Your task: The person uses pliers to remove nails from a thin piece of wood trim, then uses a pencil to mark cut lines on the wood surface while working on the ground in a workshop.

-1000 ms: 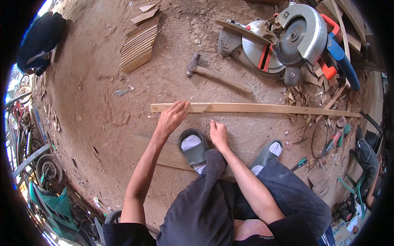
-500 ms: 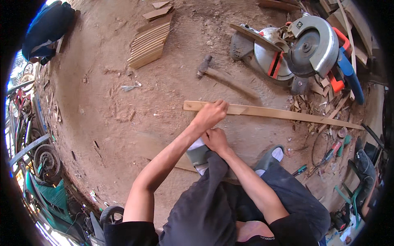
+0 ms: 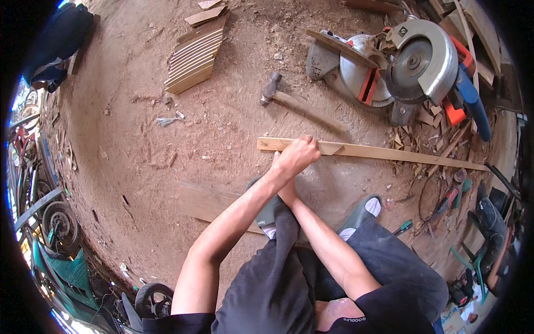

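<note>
A long, narrow wooden strip (image 3: 384, 153) lies crosswise in front of me, reaching far to the right. A slanted joint or line shows on it just right of my left hand (image 3: 301, 157). That hand is closed over the strip near its left end. My right hand (image 3: 287, 193) is tucked under my left wrist, where most of it is hidden. A fingertip pokes up beside the left wrist at the strip's lower edge; I cannot tell whether the right hand grips anything. Beyond the strip, a hammer (image 3: 303, 106) with a wooden handle rests on the dirt ground.
At the far right stands a miter saw (image 3: 411, 61), wood offcuts scattered near it. Stacked slanted wood pieces (image 3: 194, 61) lie far left of centre. A flat board (image 3: 208, 201) is by my foot. Bicycles (image 3: 58, 222) crowd the left edge; hand tools (image 3: 445, 203) lie right.
My left hand has shifted slightly right with the strip's left end. My right hand has moved up beneath the left wrist, now mostly covered. The view has shifted a little.
</note>
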A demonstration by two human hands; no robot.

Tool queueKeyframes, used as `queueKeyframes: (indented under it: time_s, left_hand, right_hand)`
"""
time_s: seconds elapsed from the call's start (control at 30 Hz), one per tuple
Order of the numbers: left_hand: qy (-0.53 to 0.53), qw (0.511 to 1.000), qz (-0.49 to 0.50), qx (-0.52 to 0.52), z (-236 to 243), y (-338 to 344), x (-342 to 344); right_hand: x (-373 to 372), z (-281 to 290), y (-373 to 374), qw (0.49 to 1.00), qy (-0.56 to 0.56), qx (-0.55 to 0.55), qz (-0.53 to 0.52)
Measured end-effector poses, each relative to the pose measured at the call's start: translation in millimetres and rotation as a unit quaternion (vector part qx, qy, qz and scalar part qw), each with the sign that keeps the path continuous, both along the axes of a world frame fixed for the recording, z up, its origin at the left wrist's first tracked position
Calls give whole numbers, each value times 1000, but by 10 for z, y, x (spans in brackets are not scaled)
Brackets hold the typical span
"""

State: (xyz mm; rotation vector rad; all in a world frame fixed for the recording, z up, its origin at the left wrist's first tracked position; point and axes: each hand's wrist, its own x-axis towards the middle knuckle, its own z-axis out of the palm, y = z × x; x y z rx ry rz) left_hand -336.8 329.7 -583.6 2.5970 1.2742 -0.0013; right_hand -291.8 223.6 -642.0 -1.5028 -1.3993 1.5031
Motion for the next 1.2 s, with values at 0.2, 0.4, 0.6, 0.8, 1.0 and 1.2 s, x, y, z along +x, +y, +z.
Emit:
queueKeyframes:
  time_s: [0.2, 0.4, 0.6, 0.8, 1.0, 1.2]
  left_hand:
    - [13, 1000, 0, 11, 110, 190, 550]
    - [129, 991, 28, 18, 186, -24, 192]
    - [219, 973, 7, 71, 423, -3, 172]
    - [78, 994, 16, -81, 165, 76, 238]
    - [64, 996, 32, -61, 0, -21, 299]
    - [81, 994, 51, -50, -83, -71, 276]
  right_hand:
    - [336, -1611, 34, 949, -295, 51, -94]
    - [-123, -1261, -13, 969, -229, 18, -94]
    - [-8, -963, 69, 977, -196, 5, -82]
    - [53, -815, 100, 981, -181, -5, -72]
    - [174, -704, 52, 982, -177, -29, -65]
    - [105, -626, 49, 987, -151, -37, -43]
